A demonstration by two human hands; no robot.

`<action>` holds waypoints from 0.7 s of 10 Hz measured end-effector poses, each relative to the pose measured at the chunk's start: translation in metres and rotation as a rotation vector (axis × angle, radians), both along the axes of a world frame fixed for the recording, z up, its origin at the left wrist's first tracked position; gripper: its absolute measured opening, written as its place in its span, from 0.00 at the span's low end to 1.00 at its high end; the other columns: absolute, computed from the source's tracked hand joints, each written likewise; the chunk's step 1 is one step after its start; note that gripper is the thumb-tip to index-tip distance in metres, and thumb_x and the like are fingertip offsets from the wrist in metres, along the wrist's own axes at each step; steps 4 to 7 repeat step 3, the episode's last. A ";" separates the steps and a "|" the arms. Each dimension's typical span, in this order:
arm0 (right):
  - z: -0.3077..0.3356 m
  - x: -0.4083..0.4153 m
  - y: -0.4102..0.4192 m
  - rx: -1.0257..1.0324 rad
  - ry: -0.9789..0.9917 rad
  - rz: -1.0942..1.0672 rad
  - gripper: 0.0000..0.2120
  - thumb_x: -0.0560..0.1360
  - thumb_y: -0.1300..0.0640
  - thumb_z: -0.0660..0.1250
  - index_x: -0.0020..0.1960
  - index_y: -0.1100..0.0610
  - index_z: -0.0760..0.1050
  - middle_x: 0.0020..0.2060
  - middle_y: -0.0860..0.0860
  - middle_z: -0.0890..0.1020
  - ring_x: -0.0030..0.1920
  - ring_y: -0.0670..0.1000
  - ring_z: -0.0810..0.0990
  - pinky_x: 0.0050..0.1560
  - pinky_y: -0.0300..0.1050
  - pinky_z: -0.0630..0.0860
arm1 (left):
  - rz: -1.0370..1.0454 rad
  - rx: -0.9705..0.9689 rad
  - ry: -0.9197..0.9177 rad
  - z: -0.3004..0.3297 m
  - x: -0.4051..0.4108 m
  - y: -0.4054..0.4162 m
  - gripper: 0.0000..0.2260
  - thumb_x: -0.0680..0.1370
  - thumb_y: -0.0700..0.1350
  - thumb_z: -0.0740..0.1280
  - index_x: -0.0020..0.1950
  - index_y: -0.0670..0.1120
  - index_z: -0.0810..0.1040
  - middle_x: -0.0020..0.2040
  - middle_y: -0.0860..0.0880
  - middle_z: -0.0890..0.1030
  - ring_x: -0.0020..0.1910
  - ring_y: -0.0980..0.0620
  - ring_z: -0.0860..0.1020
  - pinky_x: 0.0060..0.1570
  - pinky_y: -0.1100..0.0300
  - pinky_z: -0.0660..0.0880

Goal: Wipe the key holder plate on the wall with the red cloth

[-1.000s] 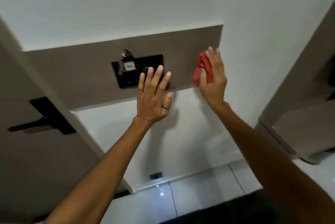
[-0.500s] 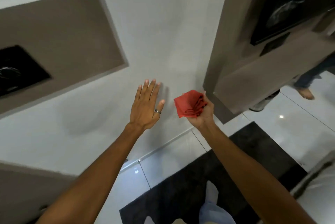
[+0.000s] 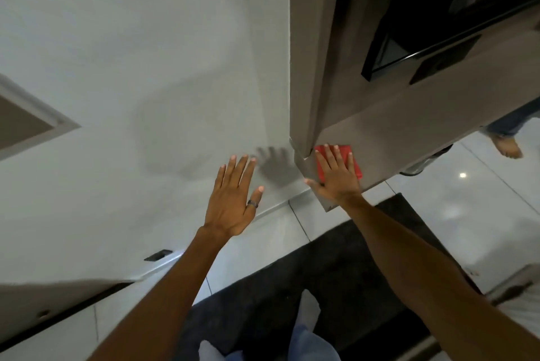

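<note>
The key holder plate is out of view; only a corner of the brown wall panel that carries it shows at the far left. My right hand lies flat, fingers spread, pressing the folded red cloth against the lower corner of a grey-brown cabinet panel. My left hand is raised with the fingers apart and holds nothing, just short of the white wall, a ring on one finger.
A black framed screen sits in the cabinet panel at upper right. A dark rug covers the glossy white floor tiles under me. Another person's bare foot stands at the right edge. A small black socket is low on the wall.
My view has swung right, away from the key holder plate, which has left the frame. My right hand carried the red cloth down and right and now presses it flat on the cabinet panel.
</note>
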State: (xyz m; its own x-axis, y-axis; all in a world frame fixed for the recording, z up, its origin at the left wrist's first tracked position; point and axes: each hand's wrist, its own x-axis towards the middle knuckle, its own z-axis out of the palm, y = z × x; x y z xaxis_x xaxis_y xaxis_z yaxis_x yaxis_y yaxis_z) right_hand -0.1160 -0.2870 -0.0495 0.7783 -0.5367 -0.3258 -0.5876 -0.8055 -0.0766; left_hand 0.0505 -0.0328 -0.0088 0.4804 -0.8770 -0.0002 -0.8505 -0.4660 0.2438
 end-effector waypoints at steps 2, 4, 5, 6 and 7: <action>0.015 -0.006 -0.003 0.024 -0.032 0.066 0.42 0.85 0.31 0.47 0.86 0.53 0.35 0.86 0.55 0.38 0.87 0.59 0.38 0.87 0.66 0.43 | 0.027 0.003 -0.062 0.023 -0.007 0.006 0.33 0.85 0.65 0.42 0.85 0.50 0.44 0.86 0.48 0.44 0.85 0.46 0.39 0.85 0.42 0.46; 0.025 -0.003 0.013 0.006 -0.176 0.094 0.40 0.84 0.30 0.44 0.86 0.50 0.34 0.86 0.53 0.35 0.87 0.58 0.36 0.87 0.65 0.41 | 0.049 -0.100 -0.149 0.044 -0.003 0.007 0.33 0.86 0.64 0.46 0.86 0.47 0.50 0.87 0.46 0.49 0.86 0.44 0.44 0.85 0.40 0.49; 0.025 -0.003 0.013 0.006 -0.176 0.094 0.40 0.84 0.30 0.44 0.86 0.50 0.34 0.86 0.53 0.35 0.87 0.58 0.36 0.87 0.65 0.41 | 0.049 -0.100 -0.149 0.044 -0.003 0.007 0.33 0.86 0.64 0.46 0.86 0.47 0.50 0.87 0.46 0.49 0.86 0.44 0.44 0.85 0.40 0.49; 0.025 -0.003 0.013 0.006 -0.176 0.094 0.40 0.84 0.30 0.44 0.86 0.50 0.34 0.86 0.53 0.35 0.87 0.58 0.36 0.87 0.65 0.41 | 0.049 -0.100 -0.149 0.044 -0.003 0.007 0.33 0.86 0.64 0.46 0.86 0.47 0.50 0.87 0.46 0.49 0.86 0.44 0.44 0.85 0.40 0.49; 0.025 -0.003 0.013 0.006 -0.176 0.094 0.40 0.84 0.30 0.44 0.86 0.50 0.34 0.86 0.53 0.35 0.87 0.58 0.36 0.87 0.65 0.41 | 0.049 -0.100 -0.149 0.044 -0.003 0.007 0.33 0.86 0.64 0.46 0.86 0.47 0.50 0.87 0.46 0.49 0.86 0.44 0.44 0.85 0.40 0.49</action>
